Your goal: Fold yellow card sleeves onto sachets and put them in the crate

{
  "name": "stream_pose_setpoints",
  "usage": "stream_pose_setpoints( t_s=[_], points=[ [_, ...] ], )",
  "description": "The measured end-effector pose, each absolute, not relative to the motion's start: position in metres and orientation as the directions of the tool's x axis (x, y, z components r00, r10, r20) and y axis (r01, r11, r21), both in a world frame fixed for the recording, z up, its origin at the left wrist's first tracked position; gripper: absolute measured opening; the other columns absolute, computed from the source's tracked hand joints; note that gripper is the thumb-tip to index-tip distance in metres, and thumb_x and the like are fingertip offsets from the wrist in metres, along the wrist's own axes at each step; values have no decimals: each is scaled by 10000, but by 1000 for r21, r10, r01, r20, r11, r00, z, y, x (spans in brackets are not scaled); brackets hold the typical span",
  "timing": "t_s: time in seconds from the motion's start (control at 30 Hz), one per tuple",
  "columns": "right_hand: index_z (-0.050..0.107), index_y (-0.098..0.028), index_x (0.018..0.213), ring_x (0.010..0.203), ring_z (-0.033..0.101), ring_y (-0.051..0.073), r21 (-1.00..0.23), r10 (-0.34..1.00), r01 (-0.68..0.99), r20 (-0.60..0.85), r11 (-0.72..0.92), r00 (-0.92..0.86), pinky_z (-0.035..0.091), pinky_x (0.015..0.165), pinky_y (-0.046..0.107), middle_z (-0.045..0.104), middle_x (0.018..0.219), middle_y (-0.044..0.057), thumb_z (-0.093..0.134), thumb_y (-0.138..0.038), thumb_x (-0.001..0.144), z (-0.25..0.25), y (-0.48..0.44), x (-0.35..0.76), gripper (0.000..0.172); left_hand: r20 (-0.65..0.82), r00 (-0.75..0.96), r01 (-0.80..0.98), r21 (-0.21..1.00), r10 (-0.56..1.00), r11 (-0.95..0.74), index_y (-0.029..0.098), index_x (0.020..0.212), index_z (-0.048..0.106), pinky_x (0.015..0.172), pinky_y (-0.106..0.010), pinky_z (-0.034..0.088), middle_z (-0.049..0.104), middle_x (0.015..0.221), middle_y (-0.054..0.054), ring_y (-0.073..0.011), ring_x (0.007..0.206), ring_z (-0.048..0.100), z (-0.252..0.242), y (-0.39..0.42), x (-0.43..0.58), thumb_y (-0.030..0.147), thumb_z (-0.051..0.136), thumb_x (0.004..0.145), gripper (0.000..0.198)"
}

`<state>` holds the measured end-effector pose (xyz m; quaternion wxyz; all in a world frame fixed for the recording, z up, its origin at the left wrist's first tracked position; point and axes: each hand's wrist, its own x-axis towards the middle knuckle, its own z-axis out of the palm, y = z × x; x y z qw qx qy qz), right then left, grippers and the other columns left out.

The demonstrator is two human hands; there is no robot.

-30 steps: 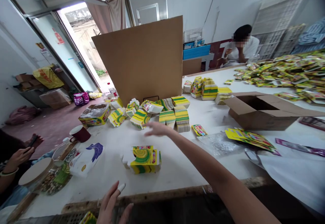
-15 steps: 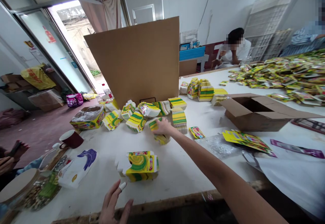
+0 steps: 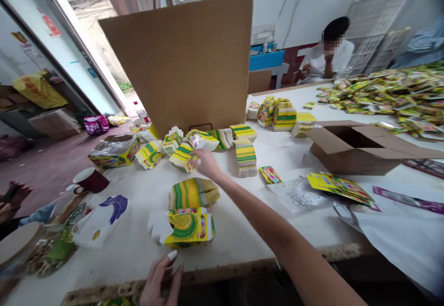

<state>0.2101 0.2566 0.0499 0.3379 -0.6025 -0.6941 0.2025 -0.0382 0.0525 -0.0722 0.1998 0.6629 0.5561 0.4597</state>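
Note:
My right hand [image 3: 205,162] reaches across the table, its fingers curled at the right end of a stack of flat yellow-and-green cartons [image 3: 181,157]. Slight blur softens the fingertips, and the stack rests on the table. Close to the front edge, my left hand [image 3: 161,280] is open and empty, with a white cover on one fingertip. Just beyond it lies a stack with a printed yellow carton [image 3: 189,227] on top and white flaps at its left. Directly behind that, another carton stack [image 3: 194,192] lies on its side.
A tall cardboard sheet [image 3: 187,65] stands behind more carton stacks [image 3: 245,158]. Right are an open brown box [image 3: 350,158], a plastic bag [image 3: 298,197] and a large carton pile [image 3: 398,97]. Left are a mug [image 3: 92,180] and a jar [image 3: 52,250]. A person [image 3: 322,60] sits across.
My right hand has let go of one carton stack, now lying behind the printed carton, and moved left to another stack. The camera view has tilted down slightly.

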Motion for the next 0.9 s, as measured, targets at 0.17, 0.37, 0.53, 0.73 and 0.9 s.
stream_pose_setpoints(
  t_s=[0.17, 0.37, 0.53, 0.73, 0.9],
  points=[
    [269, -46, 1429, 1391, -50, 524, -662, 883, 688, 83, -299, 463, 83, 1047, 696, 29, 1531, 318, 732, -417, 732, 36, 265, 305, 915, 209, 76, 510, 832, 975, -218, 193, 1103, 634, 833, -368, 549, 698, 1077, -121, -268, 908, 671, -73, 47, -18, 462, 598, 813, 397],
    [428, -257, 1321, 1326, 221, 533, -625, 811, 602, -88, -497, 578, 248, 959, 720, 178, 1512, 189, 729, -370, 666, 8, 257, 350, 730, -28, 188, 477, 876, 982, -67, 175, 1152, 634, 804, -392, 548, 655, 1171, -158, -281, 895, 668, -55, 72, 10, 418, 613, 793, 434],
    [448, -295, 1310, 1333, 247, 497, -660, 853, 617, -71, -429, 517, 236, 1019, 677, 282, 1472, 128, 693, -220, 648, 11, 245, 342, 710, -2, 162, 308, 950, 987, -49, 179, 1107, 641, 849, -395, 518, 662, 1147, -141, -279, 988, 629, -46, 109, 28, 335, 712, 718, 425],
    [394, -242, 1364, 1289, 377, 419, -780, 938, 586, -2, -219, 348, 319, 1058, 538, 323, 1474, 147, 669, -197, 650, 47, 200, 342, 766, 11, 123, 253, 967, 992, -42, 172, 1165, 583, 867, -403, 500, 583, 1237, -168, -314, 1181, 524, -45, 123, 26, 333, 766, 666, 555],
    [429, -293, 1361, 1005, 640, 271, -918, 994, 396, -49, -6, -100, 536, 804, 353, 647, 1137, 55, 686, -231, 643, 88, 150, 317, 765, 31, 106, -50, 998, 994, -26, 245, 1327, 410, 895, -453, 507, 460, 1374, -176, -328, 1213, 508, -34, 96, 19, 565, 742, 671, 802]
  ],
)
